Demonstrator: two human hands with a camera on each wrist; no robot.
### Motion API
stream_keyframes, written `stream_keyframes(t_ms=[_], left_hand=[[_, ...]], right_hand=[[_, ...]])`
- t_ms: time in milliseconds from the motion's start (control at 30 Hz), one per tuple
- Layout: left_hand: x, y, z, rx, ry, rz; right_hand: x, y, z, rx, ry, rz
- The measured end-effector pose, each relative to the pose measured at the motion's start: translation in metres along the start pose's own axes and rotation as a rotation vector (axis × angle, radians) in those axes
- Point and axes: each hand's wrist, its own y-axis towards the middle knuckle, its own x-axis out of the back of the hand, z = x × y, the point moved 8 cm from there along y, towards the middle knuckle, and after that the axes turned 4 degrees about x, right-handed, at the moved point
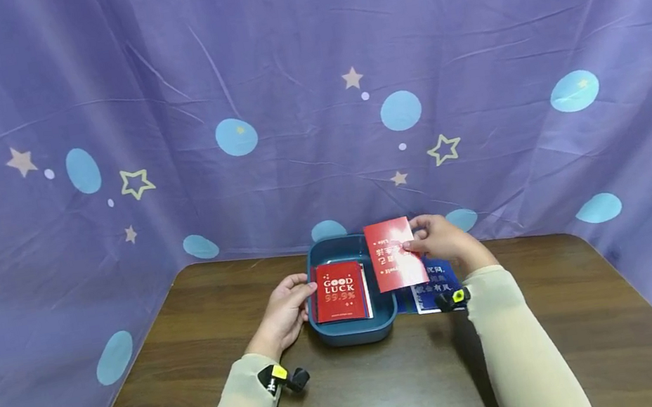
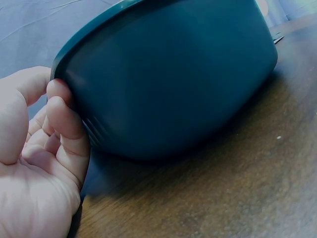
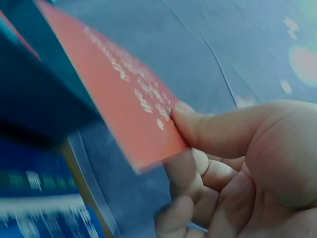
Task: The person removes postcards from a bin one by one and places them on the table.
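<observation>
A dark teal plastic box [image 1: 356, 336] stands on the table, with a stack of cards [image 1: 341, 309] in it; the top one is red and reads GOOD LUCK. My left hand [image 1: 282, 313] grips the box by its left side, thumb at the rim and fingers curled against the outer wall [image 2: 163, 84]. Between thumb and fingers, my right hand [image 1: 443, 238] pinches a red card [image 1: 394, 278] with white lettering by its right edge. The card is held up over the box's right rim, its lettering upside down in the head view.
Blue printed cards [image 1: 437, 280] with white lettering lie on the wooden table [image 1: 382, 394] to the right of the box, partly under my right wrist. A purple curtain [image 1: 294, 166] with stars and dots hangs behind the table and along its sides.
</observation>
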Motion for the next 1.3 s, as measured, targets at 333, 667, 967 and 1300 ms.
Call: stream_keyframes(t_ms=[333, 667, 967, 1300], left_hand=[[0.0, -0.001, -0.002, 0.004, -0.011, 0.0], [0.002, -0.001, 0.001, 0.004, 0.003, -0.002], [0.002, 0.001, -0.002, -0.006, -0.008, -0.004], [0.0, 0.001, 0.002, 0.002, 0.004, 0.0]], right_hand=[[0.058, -0.04, -0.067, -0.112, -0.028, -0.007], [0.059, -0.045, -0.107, -0.24, -0.075, 0.007], [0.053, -0.039, -0.102, -0.27, -0.209, 0.0], [0.051, -0.041, -0.103, -0.329, -0.353, -0.075]])
